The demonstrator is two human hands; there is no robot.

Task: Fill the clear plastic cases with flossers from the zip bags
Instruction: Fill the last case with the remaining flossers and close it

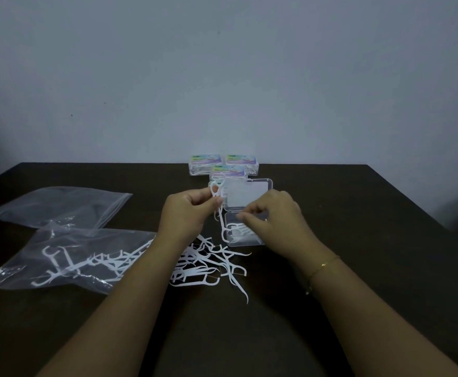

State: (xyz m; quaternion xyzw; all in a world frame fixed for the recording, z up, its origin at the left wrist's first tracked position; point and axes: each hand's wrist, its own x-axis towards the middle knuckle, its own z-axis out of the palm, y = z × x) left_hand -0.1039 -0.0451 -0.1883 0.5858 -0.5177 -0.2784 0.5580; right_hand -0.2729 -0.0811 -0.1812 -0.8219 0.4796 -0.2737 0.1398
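Note:
An open clear plastic case (249, 240) lies mid-table, lid (246, 193) flipped back, with a few white flossers inside its tray. My left hand (187, 213) pinches a small bunch of white flossers (218, 191) just left of the case. My right hand (274, 217) hovers over the tray with fingertips curled together at its rim; whether it holds a flosser is hidden. A loose pile of flossers (211, 265) lies in front of the case. A zip bag (67, 261) holding several flossers lies at the left.
An empty-looking zip bag (59, 206) lies at the far left. Three closed, labelled cases (223, 165) stand by the wall at the table's back edge. The dark wooden table (358, 240) ends at the right edge.

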